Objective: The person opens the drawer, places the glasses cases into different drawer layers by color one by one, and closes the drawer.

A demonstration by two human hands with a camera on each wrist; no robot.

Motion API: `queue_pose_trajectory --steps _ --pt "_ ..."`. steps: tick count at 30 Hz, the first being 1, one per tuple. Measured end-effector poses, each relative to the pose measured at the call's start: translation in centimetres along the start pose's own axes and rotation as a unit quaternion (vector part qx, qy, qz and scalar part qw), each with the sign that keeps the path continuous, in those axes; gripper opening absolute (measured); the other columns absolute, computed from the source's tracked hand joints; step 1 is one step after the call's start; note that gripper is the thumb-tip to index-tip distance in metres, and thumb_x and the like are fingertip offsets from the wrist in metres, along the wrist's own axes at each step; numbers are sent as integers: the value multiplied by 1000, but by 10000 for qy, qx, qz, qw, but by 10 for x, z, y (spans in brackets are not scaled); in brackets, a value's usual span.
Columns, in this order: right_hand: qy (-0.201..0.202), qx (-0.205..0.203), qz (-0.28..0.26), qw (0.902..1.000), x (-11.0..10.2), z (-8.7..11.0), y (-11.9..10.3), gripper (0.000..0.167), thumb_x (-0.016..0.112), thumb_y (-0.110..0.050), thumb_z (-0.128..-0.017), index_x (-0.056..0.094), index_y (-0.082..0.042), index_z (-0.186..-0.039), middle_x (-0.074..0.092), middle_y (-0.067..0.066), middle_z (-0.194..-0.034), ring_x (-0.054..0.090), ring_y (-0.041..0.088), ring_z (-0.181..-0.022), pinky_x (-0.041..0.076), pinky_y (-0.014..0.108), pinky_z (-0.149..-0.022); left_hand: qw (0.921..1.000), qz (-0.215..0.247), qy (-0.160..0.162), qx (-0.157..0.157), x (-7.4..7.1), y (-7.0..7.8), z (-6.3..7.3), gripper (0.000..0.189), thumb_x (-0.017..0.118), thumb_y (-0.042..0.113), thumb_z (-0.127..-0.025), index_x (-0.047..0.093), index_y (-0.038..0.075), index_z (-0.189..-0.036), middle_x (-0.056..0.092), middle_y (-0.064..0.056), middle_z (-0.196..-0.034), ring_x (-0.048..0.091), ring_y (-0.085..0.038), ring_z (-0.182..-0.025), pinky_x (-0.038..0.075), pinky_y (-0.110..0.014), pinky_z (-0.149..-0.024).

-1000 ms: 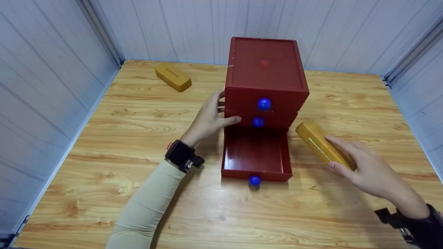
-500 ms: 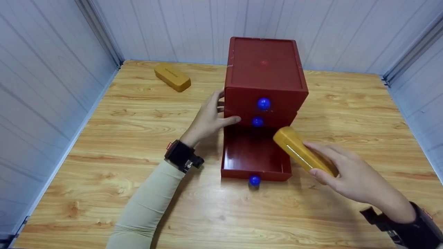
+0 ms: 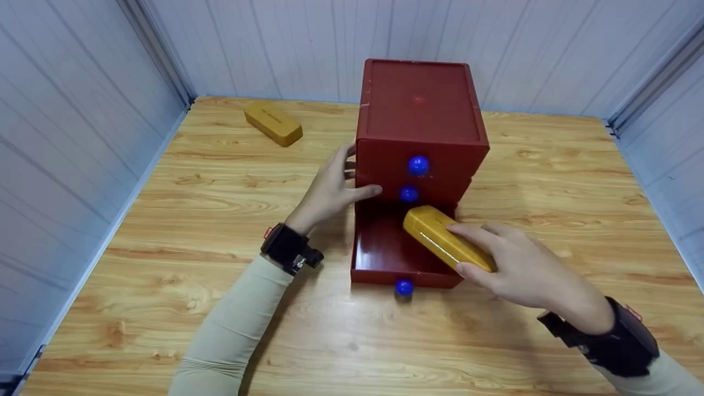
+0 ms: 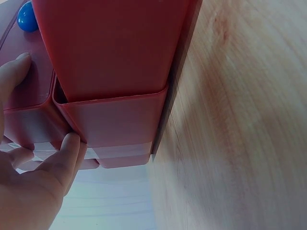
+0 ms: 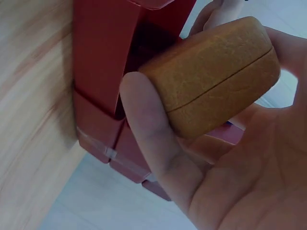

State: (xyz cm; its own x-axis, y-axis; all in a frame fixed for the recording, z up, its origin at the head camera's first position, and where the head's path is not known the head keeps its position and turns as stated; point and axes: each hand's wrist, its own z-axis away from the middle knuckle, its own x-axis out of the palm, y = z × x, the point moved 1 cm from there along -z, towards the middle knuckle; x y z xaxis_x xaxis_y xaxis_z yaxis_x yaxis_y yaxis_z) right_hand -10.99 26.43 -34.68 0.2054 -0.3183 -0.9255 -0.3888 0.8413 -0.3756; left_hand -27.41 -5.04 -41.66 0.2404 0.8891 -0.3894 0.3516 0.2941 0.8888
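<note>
A red cabinet of stacked drawers [image 3: 423,102] with blue ball knobs stands on the table. Its bottom drawer [image 3: 379,258] is pulled out. My left hand [image 3: 333,184] holds the cabinet's left side, thumb on the middle drawer front and fingers along the side wall; the left wrist view shows those fingers [image 4: 60,160] against the side. My right hand [image 3: 520,264] grips a mustard-yellow glasses case [image 3: 434,234], thumb on one long side and fingers over the other. The case is tilted over the pulled-out drawer; whether it touches the drawer cannot be told.
A second yellow glasses case [image 3: 273,122] lies at the back left of the wooden table [image 3: 165,264]. Pale panel walls [image 3: 286,49] enclose the back and both sides. The pulled-out drawer juts toward the front with its blue knob [image 3: 404,287] foremost.
My right hand has carried the glasses case leftward, from beside the cabinet to above the pulled-out drawer. The left hand, the cabinet and the second case have stayed in place.
</note>
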Motion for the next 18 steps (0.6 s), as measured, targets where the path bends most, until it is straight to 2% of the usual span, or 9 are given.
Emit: queue_pose_trajectory --steps 4,8,18 --pt "-129 76 136 9998 0 -9 -5 61 69 -47 -102 53 -29 -157 63 20 -139 63 26 -98 54 42 -74 10000 78 -18 1 0 0 -1 94 93 32 -85 39 17 -160 48 -7 -158 62 -19 -129 55 -27 -104" --pt "-31 74 366 9993 1 -18 -11 60 68 -45 -101 56 -25 -155 62 25 -141 66 32 -103 57 51 -79 10000 71 -16 13 0 0 -1 95 93 31 -84 40 17 -161 49 -7 -157 61 -18 -130 55 -28 -105" --pt "-65 161 859 9961 10 -43 -21 59 68 -41 -99 60 -15 -151 65 27 -131 65 31 -88 54 47 -71 9999 142 -13 -53 0 1 -1 95 94 30 -84 40 19 -161 48 -6 -158 61 -18 -130 55 -29 -104"
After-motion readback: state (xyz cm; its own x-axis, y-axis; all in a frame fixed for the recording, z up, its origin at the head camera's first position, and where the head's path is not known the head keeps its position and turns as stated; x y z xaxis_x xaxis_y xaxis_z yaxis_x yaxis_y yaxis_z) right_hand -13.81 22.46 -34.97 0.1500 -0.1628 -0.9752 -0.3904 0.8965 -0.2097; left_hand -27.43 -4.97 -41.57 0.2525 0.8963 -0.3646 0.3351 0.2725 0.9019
